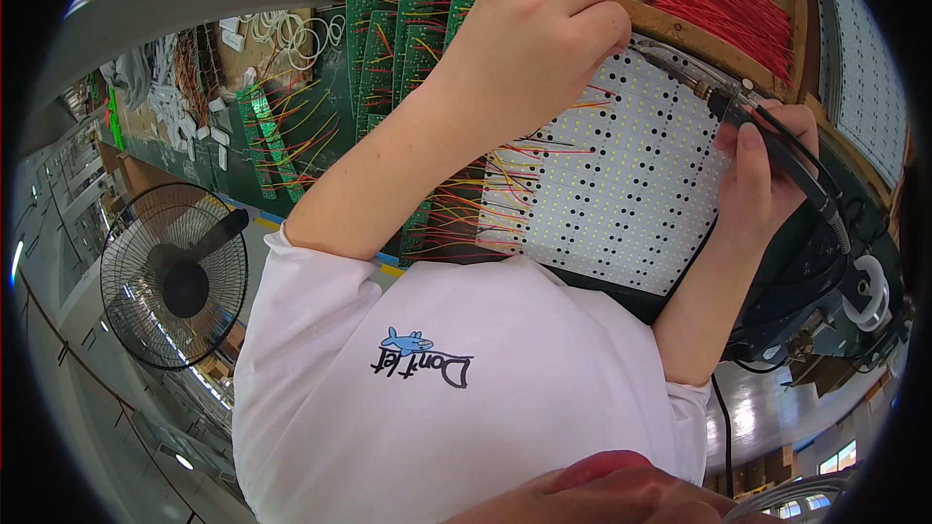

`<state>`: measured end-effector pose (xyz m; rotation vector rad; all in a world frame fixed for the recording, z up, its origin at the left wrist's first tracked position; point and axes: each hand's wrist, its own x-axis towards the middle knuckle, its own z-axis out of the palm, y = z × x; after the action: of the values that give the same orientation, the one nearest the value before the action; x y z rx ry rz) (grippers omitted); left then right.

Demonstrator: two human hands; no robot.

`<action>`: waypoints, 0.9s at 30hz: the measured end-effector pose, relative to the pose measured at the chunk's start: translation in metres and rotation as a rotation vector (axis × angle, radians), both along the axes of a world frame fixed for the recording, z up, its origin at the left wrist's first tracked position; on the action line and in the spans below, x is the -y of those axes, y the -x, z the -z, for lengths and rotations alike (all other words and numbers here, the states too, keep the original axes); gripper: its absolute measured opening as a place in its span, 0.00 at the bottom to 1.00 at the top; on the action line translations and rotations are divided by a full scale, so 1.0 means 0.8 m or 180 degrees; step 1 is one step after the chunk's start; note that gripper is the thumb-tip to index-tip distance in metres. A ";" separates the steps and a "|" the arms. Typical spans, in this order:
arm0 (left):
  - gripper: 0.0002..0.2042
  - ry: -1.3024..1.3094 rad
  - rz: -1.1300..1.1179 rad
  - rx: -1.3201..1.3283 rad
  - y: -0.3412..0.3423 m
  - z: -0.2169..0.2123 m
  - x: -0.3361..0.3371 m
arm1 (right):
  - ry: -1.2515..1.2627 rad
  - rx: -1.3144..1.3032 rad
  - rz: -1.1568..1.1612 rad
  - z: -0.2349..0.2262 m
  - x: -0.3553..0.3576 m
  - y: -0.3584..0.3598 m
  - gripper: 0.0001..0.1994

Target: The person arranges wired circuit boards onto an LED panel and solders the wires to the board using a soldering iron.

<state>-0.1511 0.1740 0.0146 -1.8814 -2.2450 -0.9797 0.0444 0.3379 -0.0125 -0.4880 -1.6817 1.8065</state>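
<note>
My right hand (772, 170) is closed around a soldering iron (720, 103) with a black handle, a metal tube and a black cable. The iron's tip points at the far edge of a white LED board panel (602, 218), which is dotted with small lights and black holes. My left hand (553, 34) is pinched over that same edge, close to the tip. Its fingertips are partly hidden, and I cannot make out what they hold. Red, yellow and black wires (485, 209) stick out from the panel's left side.
Green circuit boards (413, 0) with short wires stand left of the panel. Beyond it, a wooden tray (680, 27) holds a heap of red wires (714, 5). A grey curved bar (194, 10) crosses the upper left, above white connectors (180, 116). A fan (175, 277) stands at left.
</note>
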 end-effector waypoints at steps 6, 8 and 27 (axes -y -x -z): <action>0.05 0.0027 0.0030 -0.0028 0.002 0.005 0.001 | -0.0006 0.0015 -0.0014 -0.003 0.002 0.002 0.09; 0.05 0.0027 0.0046 -0.0005 0.002 0.004 0.001 | 0.0016 0.0025 -0.0013 -0.004 0.002 0.002 0.09; 0.07 0.0085 0.0022 -0.0109 0.005 0.006 0.005 | 0.0901 -0.0406 0.0695 -0.003 -0.005 -0.002 0.10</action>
<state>-0.1554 0.1702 0.0098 -1.9029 -2.2453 -0.9158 0.0458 0.3420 -0.0100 -0.6357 -1.2422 1.8766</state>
